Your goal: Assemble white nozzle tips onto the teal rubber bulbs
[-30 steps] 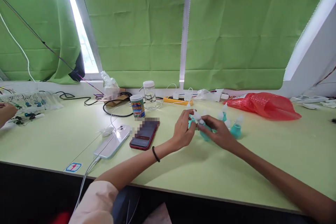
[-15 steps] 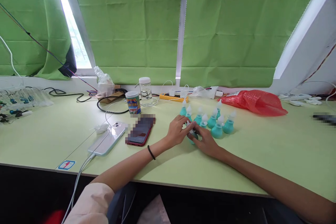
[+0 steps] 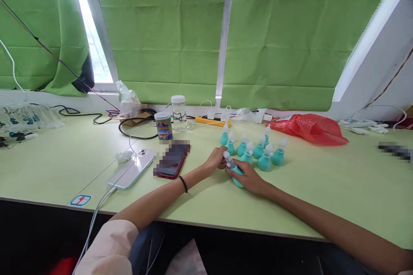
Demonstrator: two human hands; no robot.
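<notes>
My right hand point(image 3: 248, 177) is wrapped round a teal squeeze bulb point(image 3: 238, 178) with a white tip, tilted towards the left, just above the table. My left hand point(image 3: 214, 161) is closed beside the bulb's white tip; what its fingers hold, if anything, is hidden. Behind my hands several similar teal bulbs with pale, pointed tips stand upright in a loose group, among them a front one point(image 3: 264, 162) and a right one point(image 3: 278, 156).
Left of my hands lie a red-edged phone point(image 3: 173, 160) and a white phone point(image 3: 131, 169) with cables. Farther back are a patterned can point(image 3: 164, 126), a lidded jar point(image 3: 179, 114) and a yellow power strip point(image 3: 209, 121). A red plastic bag point(image 3: 311, 129) lies at the back right.
My right hand has tilted the bulb leftwards and lowered it slightly, so more of it shows. The left fingers have drawn back a little to the left of it.
</notes>
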